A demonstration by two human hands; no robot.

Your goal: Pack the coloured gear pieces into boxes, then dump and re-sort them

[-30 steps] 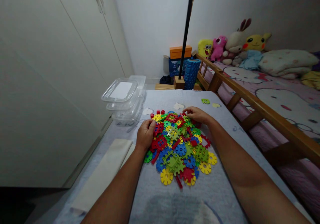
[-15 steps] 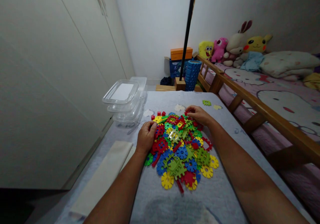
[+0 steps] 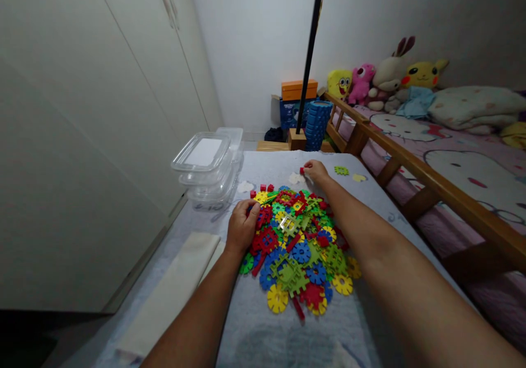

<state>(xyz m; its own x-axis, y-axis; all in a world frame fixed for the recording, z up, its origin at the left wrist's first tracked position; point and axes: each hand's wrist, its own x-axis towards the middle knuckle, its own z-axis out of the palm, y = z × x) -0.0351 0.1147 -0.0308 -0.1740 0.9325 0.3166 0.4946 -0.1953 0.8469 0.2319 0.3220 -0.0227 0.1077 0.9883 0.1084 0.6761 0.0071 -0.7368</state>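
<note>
A heap of plastic building pieces (image 3: 301, 252) in red, blue, yellow and green lies on the cloth-covered table: notched discs, square frames and short bars. Beyond its far edge, my right hand (image 3: 316, 172) pinches a small red block (image 3: 302, 170) just above the cloth. My left hand (image 3: 242, 226) rests against the heap's left edge with its fingers curled; what they hold, if anything, is hidden. Several little red blocks (image 3: 263, 188) sit near the heap's far left edge.
Clear lidded plastic boxes (image 3: 201, 151) are stacked at the back left. A folded pale cloth (image 3: 176, 288) lies on the left. One green square piece (image 3: 341, 170) sits at the back right. A wooden bed rail (image 3: 411, 162) borders the right side.
My right hand has moved away from the heap's far edge, farther back and slightly left, carrying the red block. My left hand has stayed nearly in place.
</note>
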